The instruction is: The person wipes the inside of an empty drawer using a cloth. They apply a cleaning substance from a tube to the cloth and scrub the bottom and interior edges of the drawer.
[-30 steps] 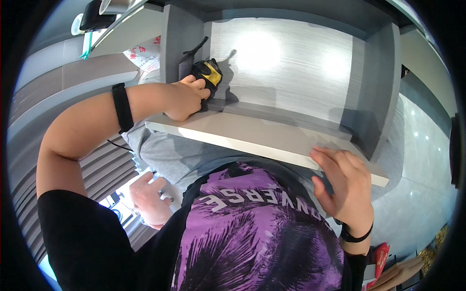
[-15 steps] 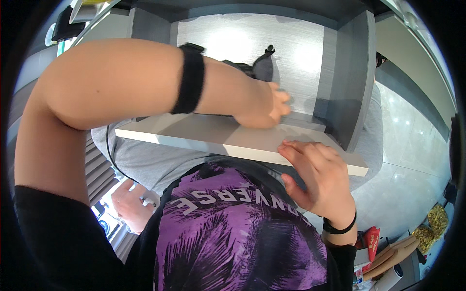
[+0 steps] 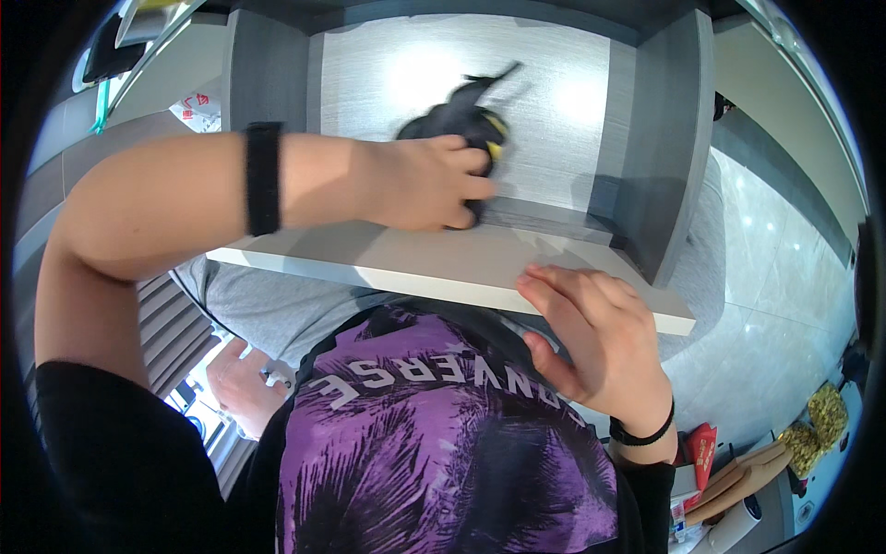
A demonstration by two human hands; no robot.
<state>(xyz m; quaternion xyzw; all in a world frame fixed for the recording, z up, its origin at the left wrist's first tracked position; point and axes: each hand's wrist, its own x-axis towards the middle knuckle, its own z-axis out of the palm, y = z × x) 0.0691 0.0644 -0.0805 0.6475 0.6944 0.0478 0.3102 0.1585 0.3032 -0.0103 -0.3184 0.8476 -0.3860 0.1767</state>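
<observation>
Left fingers (image 3: pixel 476 188) clamp one black bundle (image 3: pixel 454 115) in one drawer (image 3: pixel 554 166); right fingers (image 3: pixel 598 297) sit apart.

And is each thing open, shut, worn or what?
Grey wood-grain drawer with pale front: open.
Black lumpy thing with yellow patches: inside drawer, partly covered.
Left hand: fingers bent over it; grip unclear.
Right hand: open, at the drawer's edge.
Wide black strap: worn, left forearm.
Thin black band: worn, right wrist.
</observation>
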